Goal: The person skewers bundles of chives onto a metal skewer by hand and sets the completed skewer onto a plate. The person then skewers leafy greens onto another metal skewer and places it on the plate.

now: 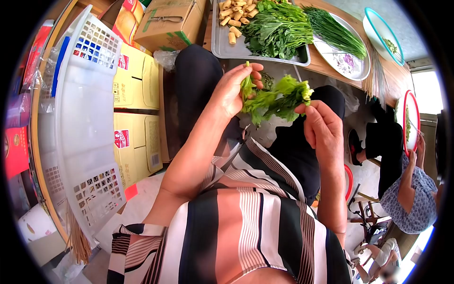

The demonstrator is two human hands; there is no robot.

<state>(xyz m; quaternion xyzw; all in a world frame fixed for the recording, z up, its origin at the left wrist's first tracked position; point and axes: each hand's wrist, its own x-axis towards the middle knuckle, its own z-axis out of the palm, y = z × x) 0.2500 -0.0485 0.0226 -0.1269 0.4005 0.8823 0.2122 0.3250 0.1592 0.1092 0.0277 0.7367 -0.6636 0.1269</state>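
Green leaves (284, 91): frilled, limp between our grips
Left hand (232, 89): pinching pale stalks (246, 85)
Right hand (323, 125): pinching the leaves' edge

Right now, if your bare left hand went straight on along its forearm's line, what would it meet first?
Probably the near edge of the silvery rectangular metal tray, ahead of the left hand, though their relative height is unclear.

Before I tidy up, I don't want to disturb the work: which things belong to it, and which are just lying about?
Likely in the job:
leafy stems in the fingers
grey tray with leafy greens and tan pieces
plate with long thin greens

Probably just lying about:
yellow cartons
white plastic crate
cardboard box
clear plastic bag
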